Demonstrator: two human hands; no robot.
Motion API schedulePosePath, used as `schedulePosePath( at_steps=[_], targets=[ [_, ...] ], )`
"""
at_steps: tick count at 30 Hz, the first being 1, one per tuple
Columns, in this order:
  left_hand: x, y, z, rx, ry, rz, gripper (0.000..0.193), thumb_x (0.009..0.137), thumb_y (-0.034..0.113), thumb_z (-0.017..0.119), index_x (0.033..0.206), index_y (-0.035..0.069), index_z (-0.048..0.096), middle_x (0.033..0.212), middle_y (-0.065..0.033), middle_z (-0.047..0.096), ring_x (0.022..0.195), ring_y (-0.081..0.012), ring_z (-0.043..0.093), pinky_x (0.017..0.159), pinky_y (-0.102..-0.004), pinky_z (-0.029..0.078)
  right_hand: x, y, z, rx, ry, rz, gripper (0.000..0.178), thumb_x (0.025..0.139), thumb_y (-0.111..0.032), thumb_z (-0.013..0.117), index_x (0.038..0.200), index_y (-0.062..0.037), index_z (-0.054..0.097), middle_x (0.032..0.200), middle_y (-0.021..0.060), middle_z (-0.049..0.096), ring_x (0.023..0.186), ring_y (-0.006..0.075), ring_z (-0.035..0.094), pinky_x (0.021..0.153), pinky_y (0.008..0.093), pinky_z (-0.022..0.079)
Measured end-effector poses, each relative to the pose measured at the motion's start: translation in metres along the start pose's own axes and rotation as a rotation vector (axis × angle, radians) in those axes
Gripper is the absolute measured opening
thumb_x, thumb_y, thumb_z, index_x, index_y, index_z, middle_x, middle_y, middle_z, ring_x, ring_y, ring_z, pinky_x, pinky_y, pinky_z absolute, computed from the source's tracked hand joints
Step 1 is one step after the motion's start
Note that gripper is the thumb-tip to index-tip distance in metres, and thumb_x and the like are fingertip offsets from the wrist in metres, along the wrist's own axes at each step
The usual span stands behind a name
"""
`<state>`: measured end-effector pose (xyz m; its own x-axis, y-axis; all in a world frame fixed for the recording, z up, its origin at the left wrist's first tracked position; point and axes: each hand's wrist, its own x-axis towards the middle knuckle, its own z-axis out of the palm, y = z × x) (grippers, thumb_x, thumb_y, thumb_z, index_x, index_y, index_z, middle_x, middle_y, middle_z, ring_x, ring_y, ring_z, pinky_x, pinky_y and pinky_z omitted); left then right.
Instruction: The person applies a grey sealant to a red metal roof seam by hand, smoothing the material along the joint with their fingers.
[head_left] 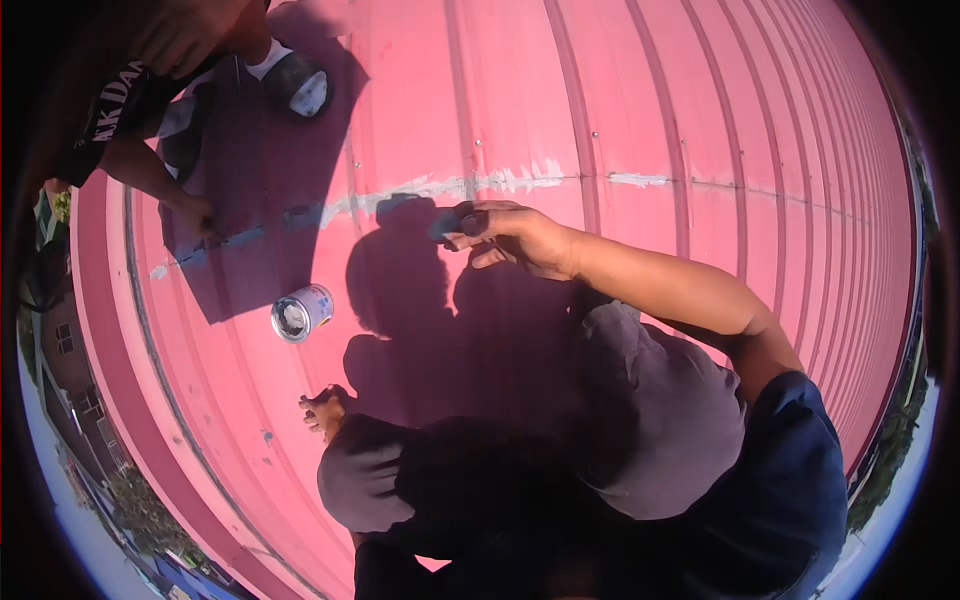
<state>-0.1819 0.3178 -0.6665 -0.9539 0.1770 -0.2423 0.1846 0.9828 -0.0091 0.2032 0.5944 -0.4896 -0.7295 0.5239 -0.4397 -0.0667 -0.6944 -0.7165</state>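
Note:
My right hand [525, 240] reaches forward over the pink ribbed metal roof, its fingers closed round a small flat scraper [447, 226], mostly hidden by the fingers and shadow. The scraper is just below a seam smeared with pale grey sealant [430, 188]. My left hand [323, 412] is beside my left knee, empty, with its fingers apart. Ahead of that hand an open tin [303, 313] is tipped toward me, with grey paste inside and round its rim. I cannot tell whether the left hand touches the roof.
At the upper left another person crouches, that person's hand [200, 215] low at the seam's left end. Raised ribs [655, 80] cross the roof sheet [520, 80], with screw heads near the seam. The roof's edge [150, 400] runs along the left, above houses and trees.

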Motion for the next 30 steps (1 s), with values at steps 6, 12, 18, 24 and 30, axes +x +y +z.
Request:
schedulePosePath(
  at_steps=[6, 12, 18, 24, 30],
  targets=[
    [-0.019, -0.013, 0.039, 0.070, -0.272, 0.216, 0.096, 0.082, 0.043, 0.070, 0.151, -0.001, 0.020, 0.147, -0.0277, 0.039, 0.137, -0.0396, 0.040, 0.108, -0.0523, 0.035, -0.079, 0.125, -0.109, 0.305, 0.414, -0.038, 0.048, 0.083, -0.014, 0.060, 0.129, -0.0025, 0.052, 0.129, 0.0112, 0.060, 0.113, 0.0209, 0.058, 0.099, 0.0339, 0.042],
    [0.004, -0.028, 0.038, 0.049, -0.719, 0.375, 0.091, 0.083, 0.041, 0.070, 0.148, -0.004, 0.026, 0.143, -0.0296, 0.043, 0.134, -0.0395, 0.044, 0.107, -0.0488, 0.038, -0.102, 0.105, -0.159, 0.198, 0.738, -0.269, 0.048, 0.079, -0.009, 0.057, 0.127, -0.0062, 0.056, 0.103, 0.0065, 0.063, 0.095, 0.0165, 0.061, 0.082, 0.0343, 0.048],
    [-0.048, 0.066, -0.016, 0.241, -0.820, 0.695, 0.074, 0.088, 0.037, 0.067, 0.138, -0.011, 0.042, 0.127, -0.0353, 0.056, 0.121, -0.0392, 0.058, 0.097, -0.0411, 0.048, -0.085, 0.115, -0.180, -1.119, 1.075, 0.009, 0.065, 0.073, -0.021, 0.063, 0.136, -0.0146, 0.052, 0.129, 0.0201, 0.053, 0.113, 0.0342, 0.054, 0.092, 0.0431, 0.046],
    [-0.056, 0.118, -0.095, 0.531, -0.828, 0.777, 0.061, 0.086, 0.035, 0.071, 0.124, -0.010, 0.058, 0.109, -0.0251, 0.069, 0.108, -0.0314, 0.067, 0.093, -0.0361, 0.051, -0.030, 0.124, -0.175, -1.430, 1.146, -0.083, 0.071, 0.071, -0.029, 0.065, 0.140, -0.0251, 0.046, 0.152, 0.0298, 0.023, 0.136, 0.0508, 0.026, 0.108, 0.0613, 0.026],
    [-0.114, 0.198, -0.090, 0.698, -0.765, 0.964, 0.051, 0.083, 0.036, 0.075, 0.119, 0.002, 0.065, 0.101, -0.0182, 0.072, 0.095, -0.0292, 0.070, 0.083, -0.0377, 0.054, -0.031, 0.125, -0.178, -1.518, 1.173, -0.149, 0.071, 0.073, -0.031, 0.068, 0.141, -0.0252, 0.046, 0.153, 0.0289, 0.021, 0.139, 0.0512, 0.020, 0.110, 0.0623, 0.022]
  ],
)
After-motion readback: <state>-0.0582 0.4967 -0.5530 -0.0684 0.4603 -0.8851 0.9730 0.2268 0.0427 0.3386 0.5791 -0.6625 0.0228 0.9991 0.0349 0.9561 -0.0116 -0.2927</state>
